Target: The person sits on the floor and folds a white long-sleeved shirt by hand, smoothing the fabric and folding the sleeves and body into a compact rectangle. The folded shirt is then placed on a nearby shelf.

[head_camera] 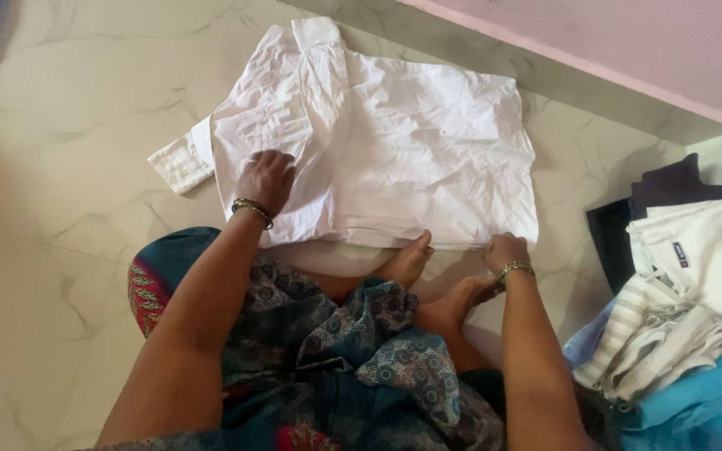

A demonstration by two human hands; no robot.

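White shirt [394, 142] lies spread flat on the marble floor [52, 276], partly folded, collar end away from me, cuff sticking out at its left edge. My left hand [266, 179] presses palm-down on the shirt's left panel, fingers spread, pinning the fold flat. My right hand [505, 251] pinches the shirt's near right hem, closed on the cloth to keep it taut. Pile of folded clothes [678, 309] right of the shirt, apart from it.
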